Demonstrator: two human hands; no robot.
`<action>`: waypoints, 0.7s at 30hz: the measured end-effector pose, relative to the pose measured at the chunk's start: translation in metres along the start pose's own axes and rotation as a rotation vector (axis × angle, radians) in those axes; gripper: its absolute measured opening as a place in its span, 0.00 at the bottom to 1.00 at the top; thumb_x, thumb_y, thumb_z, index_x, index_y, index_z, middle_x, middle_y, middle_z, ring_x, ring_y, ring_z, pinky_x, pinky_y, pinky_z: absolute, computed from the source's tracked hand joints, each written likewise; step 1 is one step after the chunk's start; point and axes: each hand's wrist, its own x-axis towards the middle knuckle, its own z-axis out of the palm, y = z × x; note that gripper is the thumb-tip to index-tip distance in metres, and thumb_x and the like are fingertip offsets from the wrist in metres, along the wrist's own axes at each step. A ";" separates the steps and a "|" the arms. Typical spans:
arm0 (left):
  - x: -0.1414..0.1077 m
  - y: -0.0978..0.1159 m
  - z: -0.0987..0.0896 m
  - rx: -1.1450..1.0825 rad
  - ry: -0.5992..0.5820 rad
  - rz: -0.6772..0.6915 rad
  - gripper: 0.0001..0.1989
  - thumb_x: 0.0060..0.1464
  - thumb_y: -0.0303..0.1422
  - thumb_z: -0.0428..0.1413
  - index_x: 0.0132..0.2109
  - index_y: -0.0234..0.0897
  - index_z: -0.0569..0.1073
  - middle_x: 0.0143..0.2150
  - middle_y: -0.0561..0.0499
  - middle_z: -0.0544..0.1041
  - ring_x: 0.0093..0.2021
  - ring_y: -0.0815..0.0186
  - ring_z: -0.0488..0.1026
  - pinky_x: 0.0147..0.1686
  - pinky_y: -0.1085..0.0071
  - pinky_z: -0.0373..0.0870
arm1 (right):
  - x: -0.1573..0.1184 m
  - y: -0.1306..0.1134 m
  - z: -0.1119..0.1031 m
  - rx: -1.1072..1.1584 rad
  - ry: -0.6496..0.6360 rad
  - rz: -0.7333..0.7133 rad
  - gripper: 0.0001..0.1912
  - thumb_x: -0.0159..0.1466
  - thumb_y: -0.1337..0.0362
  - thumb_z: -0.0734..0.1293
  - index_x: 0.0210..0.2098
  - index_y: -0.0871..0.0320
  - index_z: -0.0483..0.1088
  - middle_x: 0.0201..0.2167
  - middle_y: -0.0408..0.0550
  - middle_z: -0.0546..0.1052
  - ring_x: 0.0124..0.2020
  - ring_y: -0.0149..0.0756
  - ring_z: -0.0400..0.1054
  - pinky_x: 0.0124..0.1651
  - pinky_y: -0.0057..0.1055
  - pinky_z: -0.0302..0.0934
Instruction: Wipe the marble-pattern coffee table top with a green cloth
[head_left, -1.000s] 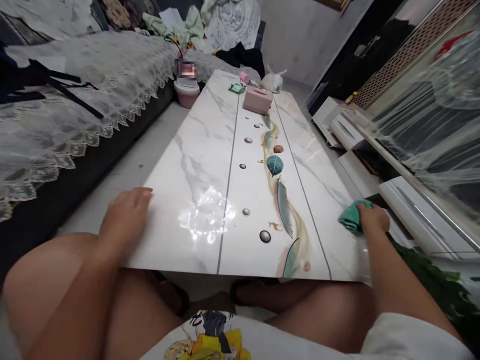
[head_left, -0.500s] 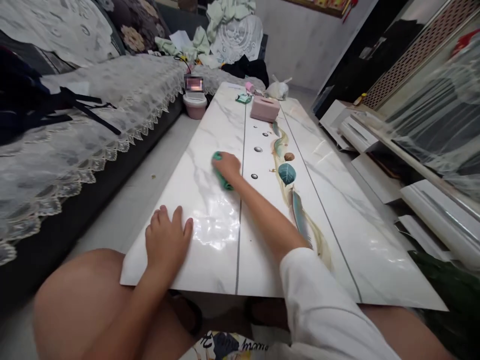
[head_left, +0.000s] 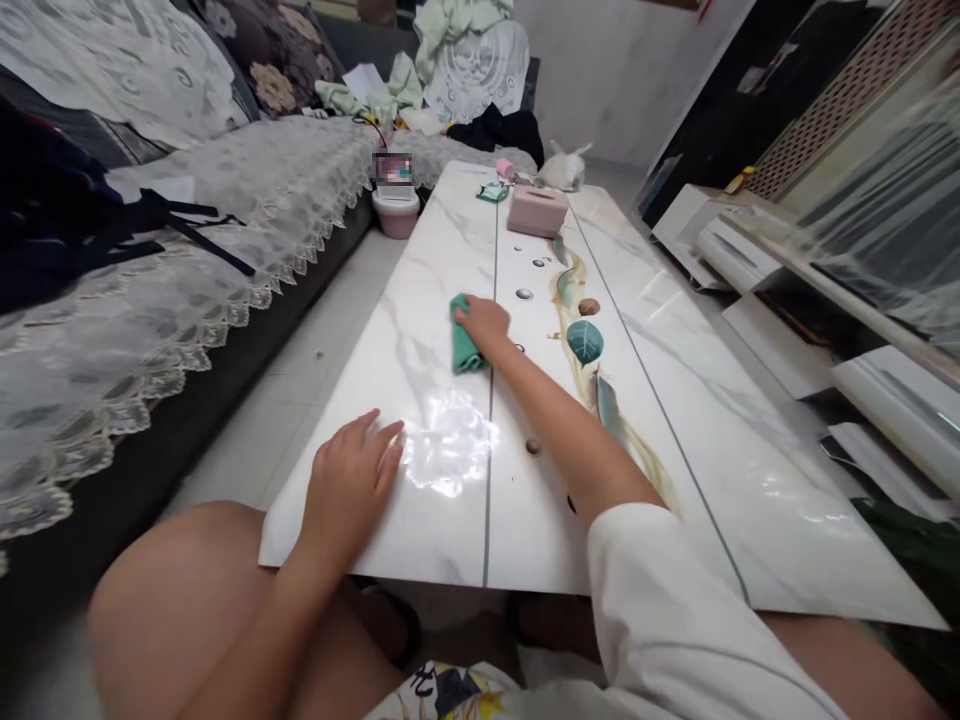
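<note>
A folded green cloth (head_left: 466, 345) lies pressed against the glossy white marble-patterned table (head_left: 420, 510). My right hand (head_left: 484, 325) grips its upper part, with the arm stretched forward across the tabletop. Nearer to me, my left hand (head_left: 352, 480) rests at the table's left front part, fingers apart and nothing in them. Printed leaves, a feather and dark round dots run along the middle panel, and my right forearm covers some of them.
A pink tissue box (head_left: 537, 212) stands toward the table's far end, beside a green packet (head_left: 493, 191) and a white plastic bag (head_left: 562, 168). A lace-covered sofa (head_left: 285, 170) runs along the left, with a pink bucket (head_left: 396, 214) near it. White drawers (head_left: 900, 420) line the right.
The cloth and my right hand have shifted slightly right, and more of the cloth shows. My left hand has moved a little right and turned. The whole view has shifted slightly.
</note>
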 end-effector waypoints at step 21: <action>-0.003 0.020 0.009 -0.211 -0.093 0.413 0.15 0.69 0.32 0.47 0.51 0.41 0.79 0.48 0.45 0.79 0.48 0.56 0.74 0.45 0.59 0.70 | -0.119 0.322 -0.099 -0.119 0.127 0.809 0.27 0.65 0.54 0.66 0.61 0.57 0.75 0.53 0.64 0.78 0.52 0.53 0.73 0.47 0.39 0.65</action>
